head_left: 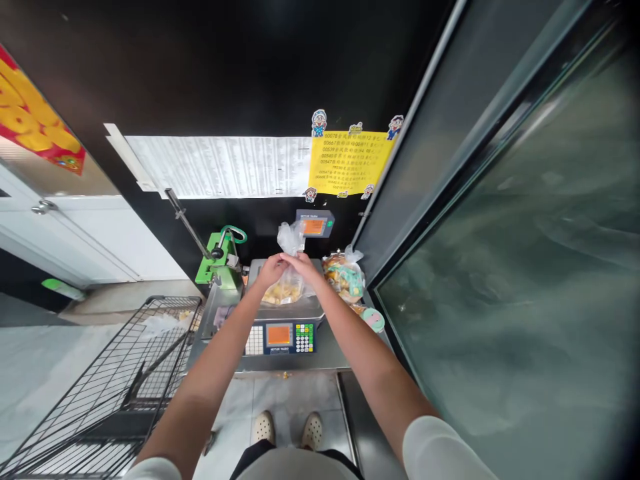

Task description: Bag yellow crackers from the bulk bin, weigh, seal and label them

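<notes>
Grip: narrow, we pinched with left hand (271, 270) and right hand (303, 264) | Held: neck of clear plastic bag (286, 289) | Place: gathered taut above Mettler Toledo scale (280, 337)

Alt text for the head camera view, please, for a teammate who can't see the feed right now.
Head view: the left hand and right hand grip the neck of a clear plastic bag of yellow food on a Mettler Toledo scale. Another filled bag sits right of the scale's pan; a wire shopping cart stands at left.
</notes>
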Demonstrator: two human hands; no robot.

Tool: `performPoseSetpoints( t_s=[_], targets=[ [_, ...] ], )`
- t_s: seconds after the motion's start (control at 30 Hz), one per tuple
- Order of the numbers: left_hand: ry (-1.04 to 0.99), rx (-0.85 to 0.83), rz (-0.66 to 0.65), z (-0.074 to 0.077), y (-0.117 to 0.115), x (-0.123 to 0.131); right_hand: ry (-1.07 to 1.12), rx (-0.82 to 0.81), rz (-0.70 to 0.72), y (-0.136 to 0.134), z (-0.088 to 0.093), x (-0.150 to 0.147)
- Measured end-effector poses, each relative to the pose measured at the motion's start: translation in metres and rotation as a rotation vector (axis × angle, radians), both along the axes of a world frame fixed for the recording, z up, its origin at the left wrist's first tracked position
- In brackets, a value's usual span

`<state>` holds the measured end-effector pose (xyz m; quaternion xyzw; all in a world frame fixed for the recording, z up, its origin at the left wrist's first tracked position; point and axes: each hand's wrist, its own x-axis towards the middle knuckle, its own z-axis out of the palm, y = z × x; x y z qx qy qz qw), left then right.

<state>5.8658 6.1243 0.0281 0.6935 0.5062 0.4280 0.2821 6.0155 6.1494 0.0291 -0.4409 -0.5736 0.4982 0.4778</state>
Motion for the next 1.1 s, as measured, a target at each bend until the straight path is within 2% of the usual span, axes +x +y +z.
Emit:
performPoseSetpoints(
  t_s=[0.07, 0.2, 0.23, 0.33, 0.4, 0.47, 0.57, 0.67, 0.73, 0.8, 0.87, 1.03, 1.1],
  targets=[
    [-0.043, 0.028, -0.029, 0.008, -0.017, -0.003, 0.052, -0.018, 0.058, -0.015, 0.004, 0.002],
    [-0.114, 0.096, 0.246, 0.031, -0.056, -0.010, 0.019, 0.150, 0.075, -0.047, 0.017, -0.003],
    [-0.134, 0.076, 0.247, 0.038, -0.065, -0.011, -0.007, 0.208, 0.121, -0.054, 0.021, -0.006],
    [-0.265, -0.071, 0.029, 0.057, -0.088, -0.013, -0.055, 0.339, 0.253, -0.077, 0.030, -0.021],
    [-0.366, -0.112, -0.044, 0.065, -0.100, -0.013, -0.055, 0.358, 0.269, -0.093, 0.033, -0.032],
    [-0.412, -0.052, 0.030, 0.069, -0.109, -0.013, -0.016, 0.318, 0.235, -0.109, 0.032, -0.039],
    [-0.403, 0.063, 0.228, 0.068, -0.122, -0.012, 0.043, 0.202, 0.113, -0.131, 0.024, -0.046],
    [-0.416, 0.048, 0.332, 0.066, -0.135, -0.011, 0.068, 0.135, -0.020, -0.146, 0.015, -0.049],
    [-0.467, 0.001, 0.307, 0.067, -0.142, -0.011, 0.102, 0.096, 0.087, -0.151, 0.011, -0.051],
    [-0.506, -0.047, 0.264, 0.071, -0.148, -0.014, 0.175, 0.029, 0.316, -0.152, 0.008, -0.056],
    [-0.508, -0.088, 0.247, 0.077, -0.152, -0.020, 0.242, -0.044, 0.482, -0.152, 0.004, -0.063],
    [-0.401, -0.101, 0.319, 0.080, -0.172, -0.056, 0.192, -0.124, 0.571, -0.155, -0.011, -0.089],
    [-0.346, -0.141, 0.276, 0.075, -0.182, -0.078, 0.150, -0.084, 0.571, -0.156, -0.017, -0.103]
  ],
)
